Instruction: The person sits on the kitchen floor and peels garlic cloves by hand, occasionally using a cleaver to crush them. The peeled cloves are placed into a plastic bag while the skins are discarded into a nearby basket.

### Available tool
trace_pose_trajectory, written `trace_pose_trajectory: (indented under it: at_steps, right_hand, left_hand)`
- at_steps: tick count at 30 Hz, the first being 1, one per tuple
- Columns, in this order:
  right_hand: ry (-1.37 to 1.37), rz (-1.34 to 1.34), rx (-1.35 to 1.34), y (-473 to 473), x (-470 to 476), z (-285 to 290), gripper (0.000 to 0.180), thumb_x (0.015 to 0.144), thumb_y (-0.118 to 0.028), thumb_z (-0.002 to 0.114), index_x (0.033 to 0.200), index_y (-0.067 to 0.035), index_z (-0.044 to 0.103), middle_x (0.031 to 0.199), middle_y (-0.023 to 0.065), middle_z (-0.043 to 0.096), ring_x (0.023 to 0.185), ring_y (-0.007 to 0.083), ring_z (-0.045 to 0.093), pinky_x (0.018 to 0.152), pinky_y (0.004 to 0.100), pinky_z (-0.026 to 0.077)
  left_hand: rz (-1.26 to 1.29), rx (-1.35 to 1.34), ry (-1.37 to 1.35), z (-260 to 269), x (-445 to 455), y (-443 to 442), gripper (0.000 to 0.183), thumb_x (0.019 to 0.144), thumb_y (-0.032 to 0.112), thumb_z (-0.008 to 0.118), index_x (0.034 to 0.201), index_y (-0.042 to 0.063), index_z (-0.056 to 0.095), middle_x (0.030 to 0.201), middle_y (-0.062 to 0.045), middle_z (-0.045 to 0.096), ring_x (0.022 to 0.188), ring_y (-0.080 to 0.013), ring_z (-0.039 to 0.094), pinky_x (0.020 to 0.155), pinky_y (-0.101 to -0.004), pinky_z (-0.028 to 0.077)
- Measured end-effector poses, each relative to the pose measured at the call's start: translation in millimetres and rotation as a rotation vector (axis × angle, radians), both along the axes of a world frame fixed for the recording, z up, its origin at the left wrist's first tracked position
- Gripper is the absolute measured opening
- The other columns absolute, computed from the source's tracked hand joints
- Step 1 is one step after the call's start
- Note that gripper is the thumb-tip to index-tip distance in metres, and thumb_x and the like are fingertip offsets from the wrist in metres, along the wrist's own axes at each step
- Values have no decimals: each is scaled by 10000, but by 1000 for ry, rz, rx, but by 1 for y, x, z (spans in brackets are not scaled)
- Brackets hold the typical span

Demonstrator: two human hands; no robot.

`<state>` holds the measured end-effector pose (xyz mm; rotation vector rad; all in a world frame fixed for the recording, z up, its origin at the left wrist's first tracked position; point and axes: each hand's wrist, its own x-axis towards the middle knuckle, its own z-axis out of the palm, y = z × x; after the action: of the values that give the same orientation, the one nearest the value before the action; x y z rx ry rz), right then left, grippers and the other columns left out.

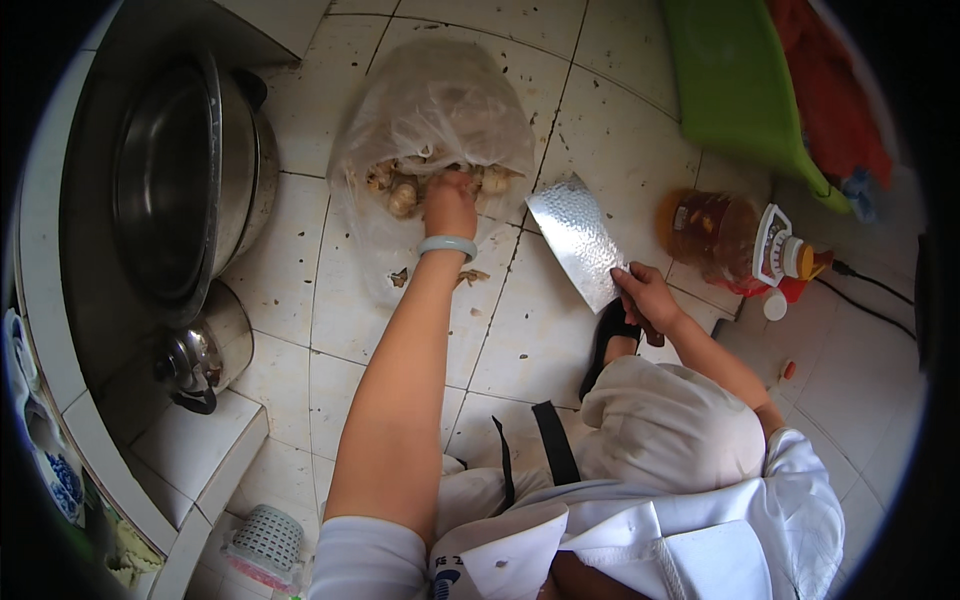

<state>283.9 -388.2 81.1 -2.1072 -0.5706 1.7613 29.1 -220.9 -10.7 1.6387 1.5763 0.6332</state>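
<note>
My left hand [450,202], with a pale bangle at the wrist, reaches into the mouth of a translucent plastic bag [450,97] on the floor. Garlic bulbs [403,199] with dry skins lie around it inside the bag. My fingertips are hidden among the bulbs, so whether they grip one cannot be told. Off to the right, my right hand [649,296] holds a cleaver [576,236] by its brown handle. Its broad, hammered-looking metal blade points away from me, up and left, apart from the bag.
Large metal basins [232,165] and a lidded metal pot [214,345] stand at left. A plastic oil bottle [712,225] is at right, near a green plastic container [739,82] and a black cable [874,281]. Skin scraps litter the tiled floor [420,337]. A plastic basket [268,536] sits lower left.
</note>
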Motion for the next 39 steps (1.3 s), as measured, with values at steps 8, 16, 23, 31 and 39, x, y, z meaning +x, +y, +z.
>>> trace_pose_trajectory:
  at_steps: [8, 16, 23, 31, 39]
  right_hand:
    - [-34, 34, -4, -1, 4, 6, 312, 881, -292, 538, 701, -49, 459, 501, 16, 454, 351, 114, 425, 336, 251, 353]
    - [36, -19, 17, -3, 1, -7, 303, 883, -289, 530, 713, -48, 462, 507, 12, 448, 357, 111, 425, 334, 248, 357]
    - [14, 6, 15, -2, 3, -8, 302, 882, -301, 531, 724, -51, 469, 512, 13, 444, 365, 106, 413, 345, 252, 370]
    - [7, 26, -9, -2, 1, -7, 303, 879, -310, 537, 749, -43, 478, 510, 16, 442, 369, 109, 416, 354, 252, 374]
    - [-22, 35, -6, -6, 6, 3, 308, 876, -321, 542, 744, -50, 481, 528, 12, 444, 385, 101, 408, 355, 251, 370]
  left_hand:
    - [-345, -286, 220, 3, 33, -24, 424, 738, 114, 642, 1126, 39, 486, 1010, -169, 529, 919, -300, 552, 770, -385, 474]
    - [192, -530, -558, 4, -35, -7, 195, 816, 78, 545, 991, 9, 599, 798, -47, 616, 658, -118, 572, 600, -262, 480]
    - [120, -512, -74, 58, -36, 23, 265, 817, 201, 611, 980, -8, 624, 855, -130, 637, 762, -180, 608, 656, -295, 467]
    - [-171, -41, 289, 38, -32, 25, 466, 734, 178, 673, 1131, 7, 498, 1011, -203, 598, 857, -325, 597, 742, -382, 466]
    - [-117, -76, 197, 20, -19, 22, 509, 726, 60, 640, 1186, 30, 425, 1064, -188, 553, 1003, -347, 521, 813, -381, 432]
